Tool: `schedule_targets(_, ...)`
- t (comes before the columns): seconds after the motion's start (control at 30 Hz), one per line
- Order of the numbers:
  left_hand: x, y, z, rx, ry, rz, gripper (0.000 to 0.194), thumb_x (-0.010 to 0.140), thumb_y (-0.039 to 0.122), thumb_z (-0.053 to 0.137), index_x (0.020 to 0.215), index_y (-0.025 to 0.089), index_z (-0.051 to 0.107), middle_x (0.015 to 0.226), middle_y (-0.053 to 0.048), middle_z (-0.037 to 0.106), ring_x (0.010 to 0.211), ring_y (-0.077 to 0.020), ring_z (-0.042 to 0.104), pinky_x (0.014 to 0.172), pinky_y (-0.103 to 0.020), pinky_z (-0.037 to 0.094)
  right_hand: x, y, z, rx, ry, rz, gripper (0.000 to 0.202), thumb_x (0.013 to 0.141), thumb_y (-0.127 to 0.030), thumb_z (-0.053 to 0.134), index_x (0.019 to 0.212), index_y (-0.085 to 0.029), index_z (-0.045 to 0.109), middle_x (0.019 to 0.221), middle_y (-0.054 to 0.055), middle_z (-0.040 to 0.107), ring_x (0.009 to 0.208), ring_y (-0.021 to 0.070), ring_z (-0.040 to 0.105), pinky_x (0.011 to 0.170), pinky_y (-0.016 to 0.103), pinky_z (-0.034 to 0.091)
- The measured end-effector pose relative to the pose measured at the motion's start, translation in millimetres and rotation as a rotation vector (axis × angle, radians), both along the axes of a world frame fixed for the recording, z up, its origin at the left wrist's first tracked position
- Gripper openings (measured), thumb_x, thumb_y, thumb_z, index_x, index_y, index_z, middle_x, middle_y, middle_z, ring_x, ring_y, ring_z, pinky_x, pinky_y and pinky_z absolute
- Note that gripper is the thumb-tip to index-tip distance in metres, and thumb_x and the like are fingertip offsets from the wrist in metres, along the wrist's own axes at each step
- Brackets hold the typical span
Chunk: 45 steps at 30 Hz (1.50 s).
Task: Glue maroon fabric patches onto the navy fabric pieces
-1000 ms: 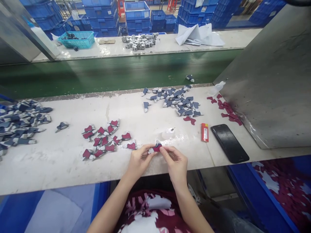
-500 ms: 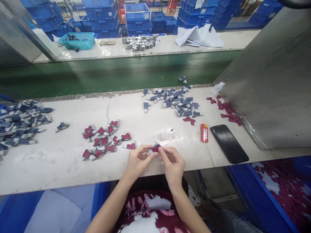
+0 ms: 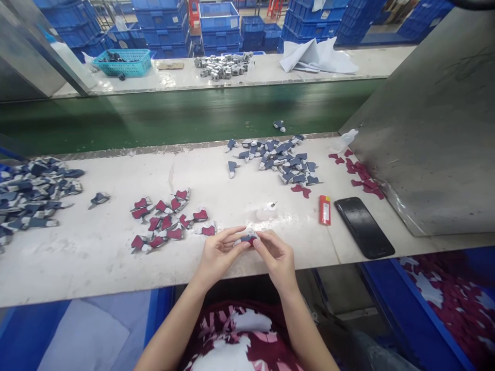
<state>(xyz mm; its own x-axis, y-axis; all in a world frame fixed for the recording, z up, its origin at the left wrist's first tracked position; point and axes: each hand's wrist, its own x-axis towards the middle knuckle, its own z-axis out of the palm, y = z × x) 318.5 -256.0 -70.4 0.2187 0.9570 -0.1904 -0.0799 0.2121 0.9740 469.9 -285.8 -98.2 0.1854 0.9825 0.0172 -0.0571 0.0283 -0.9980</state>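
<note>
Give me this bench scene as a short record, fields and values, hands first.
left hand: pinches the small fabric piece
right hand: pinches the same piece from the other side
red pieces: spread out left of the hands
blue pieces: pile farther back on the bench
lighter: right of the hands, beside the phone
conveyor belt: green, behind the bench

Low centre of the frame: left hand (image 3: 219, 253) and right hand (image 3: 275, 256) pinching one small maroon-and-grey piece (image 3: 247, 238) together over the white bench (image 3: 96, 252), maroon pieces (image 3: 166, 220) spread to the left, orange lighter (image 3: 325, 209) and black phone (image 3: 364, 227) to the right.
</note>
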Motion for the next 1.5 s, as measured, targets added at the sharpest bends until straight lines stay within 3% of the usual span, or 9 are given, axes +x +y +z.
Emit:
schedule_targets(0.37,6,-7,-1.6,0.070,0.022,0.051,0.026,0.077,0.034,0.082,0.094,0.015,0.081,0.099,-0.010,0.081,0.091,-0.0280,0.079,0.084,-0.037,0.067,-2,-6,-7.8,0.104,-0.178,-0.066,0.019,0.093,-0.032,0.065,0.108,-0.024,0.074,0.087,0.004,0.061,0.083,0.0181,0.062,0.074,0.033,0.054)
schedule_targets(0.6,13,-17,-5.1,0.352,0.205,0.146,0.015,0.086,0.029,0.073,0.092,0.017,0.081,0.096,-0.010,0.082,0.089,-0.0248,0.079,0.085,-0.036,0.066,-3,-9,-8.3,0.140,-0.265,-0.116,0.014,0.092,-0.034,0.064,0.099,-0.023,0.072,0.084,0.003,0.063,0.079,0.0186,0.063,0.070,0.033,0.054)
schedule_targets(0.73,14,-18,-7.1,0.411,0.207,0.162,0.010,0.087,0.023,0.072,0.090,0.017,0.080,0.092,-0.009,0.082,0.084,-0.0228,0.079,0.081,-0.033,0.066,-3,-9,-9.3,0.168,-0.302,-0.104,0.016,0.094,-0.034,0.062,0.103,-0.024,0.071,0.086,0.004,0.064,0.082,0.0198,0.064,0.071,0.034,0.054)
schedule_targets(0.93,19,-22,-6.2,0.606,0.286,0.184,0.014,0.087,0.009,0.068,0.094,0.016,0.077,0.094,-0.009,0.081,0.083,-0.0201,0.078,0.078,-0.029,0.066,-3,-6,-9.2,0.183,-0.221,-0.090,0.017,0.093,-0.039,0.064,0.097,-0.023,0.067,0.086,0.004,0.062,0.082,0.0194,0.062,0.071,0.033,0.053)
schedule_targets(1.1,20,-19,-8.8,0.758,0.307,0.084,0.021,0.091,0.005,0.060,0.103,0.016,0.073,0.096,-0.010,0.079,0.086,-0.0189,0.077,0.078,-0.027,0.064,-3,-7,-6.4,0.132,-0.106,-0.125,0.020,0.093,-0.042,0.063,0.089,-0.023,0.062,0.079,0.001,0.057,0.071,0.0159,0.058,0.063,0.029,0.049)
schedule_targets(1.27,11,-13,-8.5,0.725,0.348,-0.027,0.027,0.094,0.007,0.057,0.117,0.015,0.068,0.103,-0.012,0.076,0.092,-0.0190,0.074,0.080,-0.027,0.063,-4,-3,-4.7,0.028,-0.064,-0.150,0.026,0.088,-0.047,0.068,0.086,-0.021,0.065,0.075,0.000,0.058,0.069,0.0154,0.058,0.064,0.028,0.050)
schedule_targets(1.5,3,-11,-8.8,0.715,0.396,-0.124,0.033,0.101,0.013,0.049,0.132,0.017,0.060,0.093,-0.007,0.070,0.076,-0.0147,0.070,0.070,-0.025,0.062,-3,-2,3.2,-0.027,0.007,-0.062,0.029,0.090,-0.049,0.064,0.085,-0.021,0.066,0.074,0.001,0.069,0.067,0.0161,0.066,0.062,0.026,0.054)
